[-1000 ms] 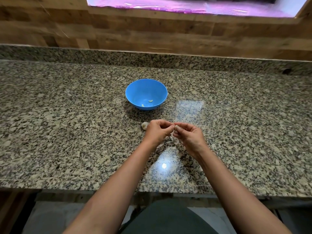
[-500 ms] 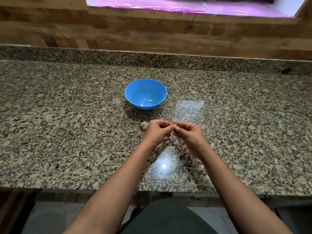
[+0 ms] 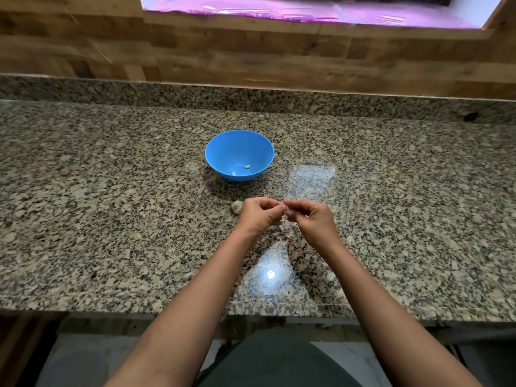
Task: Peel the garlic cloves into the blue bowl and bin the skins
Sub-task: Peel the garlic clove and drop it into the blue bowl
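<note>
Looking down from head height over a speckled granite counter (image 3: pixel 111 205). Pinching a small garlic clove (image 3: pixel 286 213) with both hands just above the near middle of the stone: left hand (image 3: pixel 258 216) with fingers curled in and tips closed on the clove, right hand (image 3: pixel 312 219) curled the same way and gripping it from the right. Meeting at the fingertips and so hiding most of the clove; cannot tell how much skin is on it. Showing, directly under the hands on the counter, a few thin pale curls of garlic skins (image 3: pixel 283 233). Showing also, just left of the left hand, a small pale unpeeled garlic piece (image 3: pixel 236 205) on the stone, partly hidden by that hand. Taking in, farther away and slightly left of the hands, the blue bowl (image 3: pixel 223 146), upright and apart from them, with two peeled cloves (image 3: pixel 246 166) near its bottom, close together but not touching. Catching a bright spot of light (image 3: pixel 270 273) on the polished stone between the forearms. Ending at the far side in a low granite upstand, then a wooden plank wall (image 3: pixel 251 57) with a pink-lit opening (image 3: pixel 307 9) at the top. Glimpsing dark green clothing (image 3: pixel 279 358) below the near counter edge
</note>
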The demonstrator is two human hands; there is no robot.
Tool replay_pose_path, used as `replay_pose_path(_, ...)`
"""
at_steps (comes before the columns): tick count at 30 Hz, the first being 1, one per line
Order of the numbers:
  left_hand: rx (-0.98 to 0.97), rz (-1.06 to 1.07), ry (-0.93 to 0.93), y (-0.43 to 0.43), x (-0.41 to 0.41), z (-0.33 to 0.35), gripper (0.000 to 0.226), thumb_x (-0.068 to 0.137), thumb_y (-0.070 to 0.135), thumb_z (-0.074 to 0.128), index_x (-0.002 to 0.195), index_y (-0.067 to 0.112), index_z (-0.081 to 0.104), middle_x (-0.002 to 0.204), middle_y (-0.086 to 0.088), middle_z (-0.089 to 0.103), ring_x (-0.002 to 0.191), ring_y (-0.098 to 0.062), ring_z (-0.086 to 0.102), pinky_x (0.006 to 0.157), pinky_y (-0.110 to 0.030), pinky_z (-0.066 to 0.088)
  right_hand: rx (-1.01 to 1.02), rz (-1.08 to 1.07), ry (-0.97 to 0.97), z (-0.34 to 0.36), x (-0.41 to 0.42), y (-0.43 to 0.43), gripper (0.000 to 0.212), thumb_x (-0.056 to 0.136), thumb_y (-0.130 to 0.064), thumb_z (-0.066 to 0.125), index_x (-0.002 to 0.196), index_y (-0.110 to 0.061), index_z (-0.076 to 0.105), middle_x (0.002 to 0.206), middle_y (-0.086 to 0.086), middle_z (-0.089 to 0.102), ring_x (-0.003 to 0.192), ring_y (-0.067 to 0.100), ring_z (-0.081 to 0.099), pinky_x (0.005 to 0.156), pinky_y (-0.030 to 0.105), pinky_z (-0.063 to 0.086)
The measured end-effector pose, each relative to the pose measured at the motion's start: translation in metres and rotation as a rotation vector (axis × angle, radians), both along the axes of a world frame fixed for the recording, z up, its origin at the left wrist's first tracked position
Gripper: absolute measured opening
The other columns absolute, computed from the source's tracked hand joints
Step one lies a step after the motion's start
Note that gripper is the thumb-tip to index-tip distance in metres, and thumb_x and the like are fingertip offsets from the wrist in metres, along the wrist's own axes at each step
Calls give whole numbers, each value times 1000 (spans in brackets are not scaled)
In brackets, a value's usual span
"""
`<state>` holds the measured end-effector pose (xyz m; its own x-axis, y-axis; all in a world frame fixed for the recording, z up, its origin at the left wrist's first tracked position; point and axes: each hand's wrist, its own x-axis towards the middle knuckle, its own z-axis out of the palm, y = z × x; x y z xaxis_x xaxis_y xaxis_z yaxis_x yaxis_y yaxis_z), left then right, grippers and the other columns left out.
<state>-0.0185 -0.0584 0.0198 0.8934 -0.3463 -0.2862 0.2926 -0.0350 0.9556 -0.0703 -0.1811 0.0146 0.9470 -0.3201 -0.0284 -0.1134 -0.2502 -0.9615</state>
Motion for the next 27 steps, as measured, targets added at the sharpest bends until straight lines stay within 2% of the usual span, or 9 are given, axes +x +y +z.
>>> replay_pose_path(5,5,3,5,1,-1,1,8,84,1,65,78,5,64,75,-7,65,64,-14,59,61,-21,53,53,3,18,-2,1,0,21,84,4,61,99,-9,70,94,6,71,90,18,67,83,29,55)
replay_pose_path(9,52,-23,-40,1,0,0,8,85,4,64,78,7,63,75,-6,64,67,-15,59,63,-23,52,143,-3,20,0,0,1,18,84,4,62,88,-12,68,87,8,70,84,20,66,80,29,56)
replay_pose_path(13,99,-40,-90,0,1,-1,9,85,10,66,78,9,61,76,-5,63,70,-17,59,69,-32,52,362,-19,21,1,-1,1,11,82,4,64,90,-3,61,84,11,65,80,20,63,79,30,56)
replay_pose_path(16,136,-48,-101,2,2,-4,11,85,14,67,77,10,59,75,-3,61,69,-16,58,74,-36,54,598,-72,35,2,0,-3,15,81,4,64,93,-2,59,82,8,63,75,17,61,70,24,55)
replay_pose_path(20,299,-58,-166,6,3,-10,11,85,8,64,76,12,60,72,-1,62,65,-15,60,71,-36,55,571,-56,71,-1,1,-7,15,79,5,64,92,-1,64,81,9,63,72,16,59,63,20,53)
replay_pose_path(23,426,-106,-197,9,3,-10,10,86,2,60,88,10,66,83,-3,65,70,-13,60,60,-23,51,567,-38,101,-3,1,-6,14,79,10,61,90,1,65,89,13,65,75,17,62,62,19,53)
replay_pose_path(25,408,-122,-203,8,2,-9,14,87,4,59,96,10,68,88,-3,67,72,-11,60,63,-22,52,593,-35,116,-5,2,-6,16,80,12,59,91,1,65,100,15,64,78,17,63,63,18,54)
replay_pose_path(27,299,-97,-194,7,1,-8,12,88,10,62,97,12,69,90,-3,69,78,-15,64,75,-30,56,641,-32,120,-6,3,-6,17,83,13,56,91,2,66,99,16,65,76,18,64,64,20,55)
